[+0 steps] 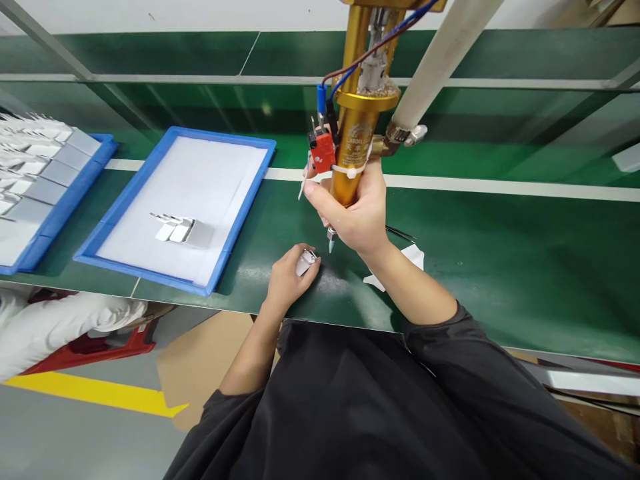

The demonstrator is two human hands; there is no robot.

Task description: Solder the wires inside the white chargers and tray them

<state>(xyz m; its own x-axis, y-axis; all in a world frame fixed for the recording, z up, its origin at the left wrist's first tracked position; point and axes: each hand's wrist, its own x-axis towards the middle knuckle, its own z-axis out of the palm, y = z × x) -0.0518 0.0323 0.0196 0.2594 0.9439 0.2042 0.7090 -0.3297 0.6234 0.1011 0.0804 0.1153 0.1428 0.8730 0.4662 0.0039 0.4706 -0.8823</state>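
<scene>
You're at a green workbench, pale strip running along its length. Beyond the bench: glossy green panel catching light, pale rail, white surface past those. Off the bench's near edge, left end: grey floor, yellow stripe, tan cardboard, red seat.
</scene>
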